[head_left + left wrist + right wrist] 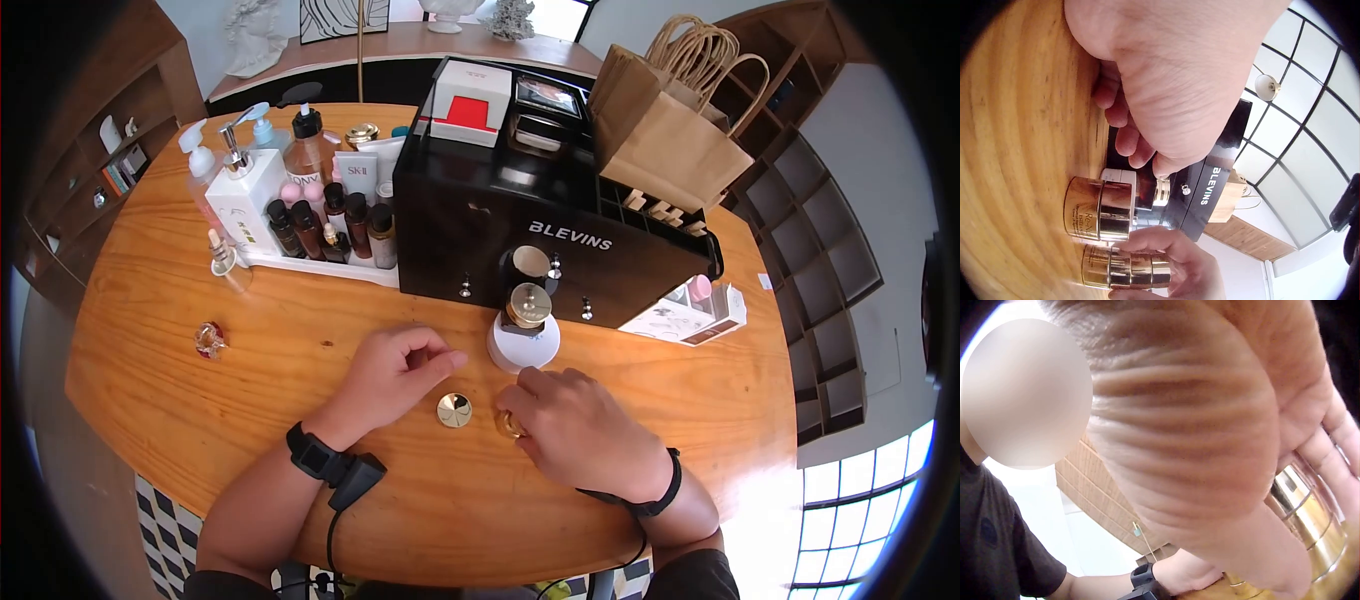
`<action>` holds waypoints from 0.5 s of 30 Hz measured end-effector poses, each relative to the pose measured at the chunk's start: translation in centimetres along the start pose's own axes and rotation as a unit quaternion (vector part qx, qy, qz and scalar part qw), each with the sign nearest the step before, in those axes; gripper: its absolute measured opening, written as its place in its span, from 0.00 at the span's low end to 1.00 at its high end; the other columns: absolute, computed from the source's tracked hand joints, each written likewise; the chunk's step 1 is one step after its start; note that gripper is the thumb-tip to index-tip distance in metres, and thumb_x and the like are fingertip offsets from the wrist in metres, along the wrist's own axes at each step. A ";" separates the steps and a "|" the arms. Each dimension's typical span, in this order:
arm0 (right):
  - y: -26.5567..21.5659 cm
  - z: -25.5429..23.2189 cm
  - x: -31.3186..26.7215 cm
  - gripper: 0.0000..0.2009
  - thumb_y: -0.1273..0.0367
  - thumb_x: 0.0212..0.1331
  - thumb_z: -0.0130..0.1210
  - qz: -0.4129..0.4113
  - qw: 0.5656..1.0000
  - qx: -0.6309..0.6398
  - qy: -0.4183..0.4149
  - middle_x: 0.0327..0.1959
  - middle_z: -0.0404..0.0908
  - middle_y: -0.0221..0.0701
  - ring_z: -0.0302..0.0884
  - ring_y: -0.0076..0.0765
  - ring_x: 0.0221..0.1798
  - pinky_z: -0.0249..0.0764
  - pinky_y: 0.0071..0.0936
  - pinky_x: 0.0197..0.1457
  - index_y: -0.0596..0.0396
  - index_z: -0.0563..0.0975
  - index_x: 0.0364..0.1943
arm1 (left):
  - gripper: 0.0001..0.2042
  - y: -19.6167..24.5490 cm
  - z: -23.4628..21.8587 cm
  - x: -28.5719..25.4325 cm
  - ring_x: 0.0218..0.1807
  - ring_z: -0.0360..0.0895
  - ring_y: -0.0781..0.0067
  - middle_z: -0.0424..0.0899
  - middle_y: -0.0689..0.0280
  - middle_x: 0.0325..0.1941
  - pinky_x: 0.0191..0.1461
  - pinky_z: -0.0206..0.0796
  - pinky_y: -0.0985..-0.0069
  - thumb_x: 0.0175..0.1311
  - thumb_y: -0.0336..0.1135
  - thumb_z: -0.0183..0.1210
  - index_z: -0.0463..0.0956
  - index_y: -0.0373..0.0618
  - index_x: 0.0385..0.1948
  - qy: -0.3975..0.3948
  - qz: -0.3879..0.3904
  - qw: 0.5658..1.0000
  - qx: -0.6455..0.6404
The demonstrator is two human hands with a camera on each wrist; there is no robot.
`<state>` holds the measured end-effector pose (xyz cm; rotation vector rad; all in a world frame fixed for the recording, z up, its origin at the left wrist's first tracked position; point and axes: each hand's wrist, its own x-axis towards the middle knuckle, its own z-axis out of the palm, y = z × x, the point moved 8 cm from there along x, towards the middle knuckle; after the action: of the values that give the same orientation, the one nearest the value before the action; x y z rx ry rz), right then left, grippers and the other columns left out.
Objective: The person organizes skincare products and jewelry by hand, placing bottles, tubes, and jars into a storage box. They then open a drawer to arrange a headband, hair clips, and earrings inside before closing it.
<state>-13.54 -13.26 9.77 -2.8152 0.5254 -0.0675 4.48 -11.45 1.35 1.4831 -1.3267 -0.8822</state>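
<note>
My right hand (585, 425) pinches a stack of gold cosmetic jars (1125, 269) between thumb and fingers; from above the hand mostly hides it. In the right wrist view the shiny gold stack (1310, 519) sits behind the thumb. Between the hands stands a gold jar (454, 410) with a mirror-like lid; its lettered side shows in the left wrist view. My left hand (395, 370) lies to the left of that jar, fingers loosely curled and holding nothing. Beyond the hands, a white round container (524, 345) has a gold-lidded jar (530, 304) above it.
A black BLEVINS case (540, 220) stands behind, bearing boxes and paper bags (675, 130). At left back, a white tray (320, 266) holds several bottles. A small red-and-clear ornament (210, 340) lies on the left. A white box (690, 318) stands at right.
</note>
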 end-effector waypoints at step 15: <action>3.6 -1.9 -1.3 0.18 0.74 0.48 0.70 0.094 0.995 -0.022 -0.010 0.39 0.82 0.37 0.84 0.50 0.42 0.79 0.43 0.46 0.54 0.82 0.47 | 0.11 -0.2 -0.1 0.0 0.28 0.69 0.88 0.78 0.76 0.25 0.32 0.62 0.83 0.72 0.36 0.70 0.84 0.36 0.33 0.004 0.011 1.000 0.011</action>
<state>-16.19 -16.55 10.56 -2.7915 0.7924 0.0105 4.68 -11.44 1.21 1.4845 -1.3488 -0.8491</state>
